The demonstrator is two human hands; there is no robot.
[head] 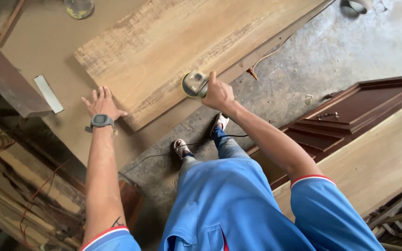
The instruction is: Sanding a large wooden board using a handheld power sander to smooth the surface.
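Sander point(194, 84) in right hand point(217, 94)

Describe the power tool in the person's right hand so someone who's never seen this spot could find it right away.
Start at the big pale wooden board lying flat across the brown worktable. Follow its near edge to where the right hand grips a small sander pressed on the wood. It is the only yellow-green, round-padded thing there; the left hand lies flat and empty beside the board.
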